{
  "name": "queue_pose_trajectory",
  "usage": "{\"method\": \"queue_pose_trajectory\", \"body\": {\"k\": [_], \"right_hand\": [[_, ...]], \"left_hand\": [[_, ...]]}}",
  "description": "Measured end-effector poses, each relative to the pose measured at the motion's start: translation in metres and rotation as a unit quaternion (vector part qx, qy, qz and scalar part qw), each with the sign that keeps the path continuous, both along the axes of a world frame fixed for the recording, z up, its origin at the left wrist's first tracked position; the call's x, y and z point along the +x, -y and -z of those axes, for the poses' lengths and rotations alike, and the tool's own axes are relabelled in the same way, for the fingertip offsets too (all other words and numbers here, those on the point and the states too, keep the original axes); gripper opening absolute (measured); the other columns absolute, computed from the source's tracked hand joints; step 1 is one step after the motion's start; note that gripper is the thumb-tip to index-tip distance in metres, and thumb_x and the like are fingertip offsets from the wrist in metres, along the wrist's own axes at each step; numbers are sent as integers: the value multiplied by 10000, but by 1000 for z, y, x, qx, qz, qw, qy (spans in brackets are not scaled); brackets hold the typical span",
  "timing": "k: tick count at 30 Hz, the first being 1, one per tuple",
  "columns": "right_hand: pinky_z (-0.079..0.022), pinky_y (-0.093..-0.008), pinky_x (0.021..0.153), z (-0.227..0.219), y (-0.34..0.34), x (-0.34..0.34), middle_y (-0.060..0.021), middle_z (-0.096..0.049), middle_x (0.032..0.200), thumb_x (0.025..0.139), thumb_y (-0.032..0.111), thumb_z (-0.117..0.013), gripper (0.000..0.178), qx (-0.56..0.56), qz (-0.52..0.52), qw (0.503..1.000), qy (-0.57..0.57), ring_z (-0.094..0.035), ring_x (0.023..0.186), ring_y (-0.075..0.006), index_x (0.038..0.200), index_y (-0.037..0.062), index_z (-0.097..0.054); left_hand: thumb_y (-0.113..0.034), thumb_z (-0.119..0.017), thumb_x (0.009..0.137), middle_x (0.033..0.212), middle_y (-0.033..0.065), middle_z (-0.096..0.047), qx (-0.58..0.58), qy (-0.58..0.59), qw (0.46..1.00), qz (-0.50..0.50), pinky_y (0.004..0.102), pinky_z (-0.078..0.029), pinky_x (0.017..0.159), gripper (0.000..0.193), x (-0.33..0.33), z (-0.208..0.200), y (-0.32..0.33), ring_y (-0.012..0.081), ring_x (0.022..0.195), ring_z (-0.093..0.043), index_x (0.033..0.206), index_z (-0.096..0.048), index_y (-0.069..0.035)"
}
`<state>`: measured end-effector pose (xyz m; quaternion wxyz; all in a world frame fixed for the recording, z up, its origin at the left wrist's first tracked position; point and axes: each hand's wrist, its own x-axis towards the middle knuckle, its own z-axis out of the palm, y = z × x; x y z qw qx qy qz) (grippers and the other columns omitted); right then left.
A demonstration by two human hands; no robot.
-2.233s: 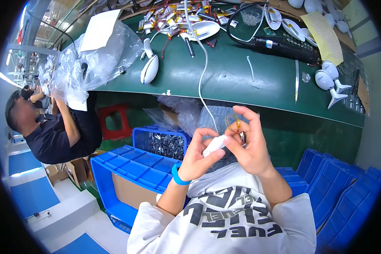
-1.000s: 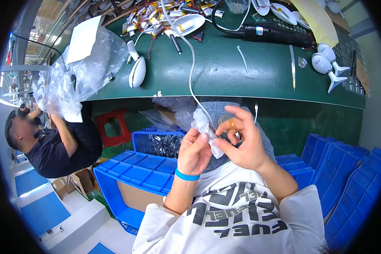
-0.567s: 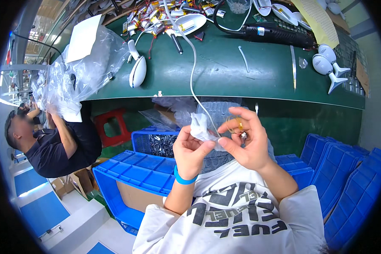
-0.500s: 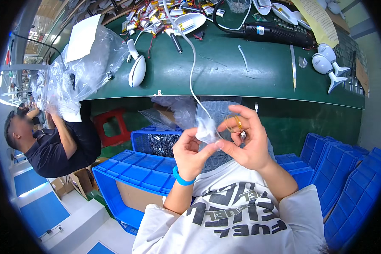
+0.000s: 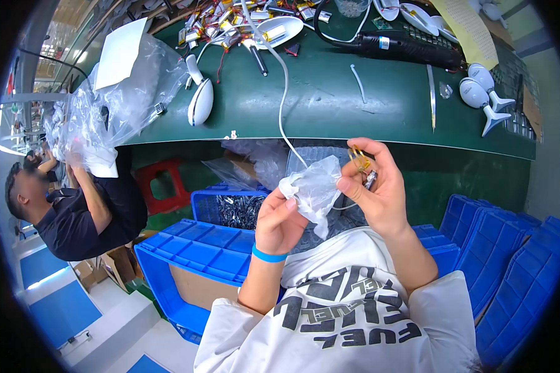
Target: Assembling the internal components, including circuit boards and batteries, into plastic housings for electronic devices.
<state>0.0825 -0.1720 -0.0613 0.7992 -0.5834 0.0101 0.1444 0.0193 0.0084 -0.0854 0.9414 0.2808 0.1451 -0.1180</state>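
1 white cable [image 5: 284,93] cutting across the tabletop's [image 5: 336,87] front edge, 2 white gadgets [image 5: 475,94] near its right corner, left hand [image 5: 279,222] + right hand [image 5: 379,193] pinching 1 plastic bag [image 5: 315,188]

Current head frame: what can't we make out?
Head view:
- White cable: stretch behind the crumpled white sheet hidden by it; upper end cut off by top edge.
- Metal part at the right hand: too small to identify, partly covered by the hand.
- Dark pieces in the blue bin: too small to identify.

Translucent white plastic [image 5: 318,188], crumpled, held between left fingers [image 5: 284,207] and right fingers [image 5: 353,189], amber loop [image 5: 363,165] among the latter
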Motion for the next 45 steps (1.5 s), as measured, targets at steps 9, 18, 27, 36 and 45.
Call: {"method": "queue_pose_trajectory", "body": {"k": [9, 18, 27, 36, 45], "right_hand": [[-513, -234, 588, -11, -1, -1, -61, -606, 893, 843, -28, -691, 560, 9, -75, 997, -14, -439, 612, -13, 1318, 41, -403], [-353, -174, 608, 4, -5, -13, -42, -601, 978, 771, 83, -801, 753, -35, -21, 997, 64, -419, 662, -35, 1365, 36, -341], [-330, -171, 559, 8, 1, -6, -44, -618, 905, 791, -6, -732, 679, -22, 15, 1000, -6, -395, 598, -18, 1356, 27, -357], [-459, -234, 526, -8, -5, -32, -111, -698, 818, 683, -51, -785, 836, -207, 58, 923, 319, -626, 631, -131, 1379, -53, -322], [-511, -252, 535, 0, -10, -28, -168, -707, 821, 706, -52, -792, 817, -285, 52, 879, 380, -704, 701, -213, 1367, -90, -314]], "left_hand": [[-177, -604, 925, 1277, 164, -569, -63, -13, 998, 29, 464, -484, 950, 514, 5, 2, 13, 282, 1165, -565, 1366, -409, -1], [-192, -643, 908, 1294, 159, -564, 60, 0, 998, -35, 427, -447, 1014, 534, 3, 4, 15, 281, 1176, -570, 1354, -431, 12], [-143, -606, 936, 1369, 152, -508, -61, -28, 997, -27, 446, -390, 1073, 527, 10, -1, 14, 285, 1266, -501, 1400, -399, -2], [-119, -535, 973, 1352, 156, -519, 16, -3, 999, -32, 437, -404, 1058, 462, 9, -10, 20, 275, 1253, -508, 1395, -393, 7], [-173, -432, 1015, 1302, 176, -554, 20, -34, 997, -59, 441, -471, 991, 382, 8, -17, 28, 299, 1183, -561, 1339, -430, 29]]}}
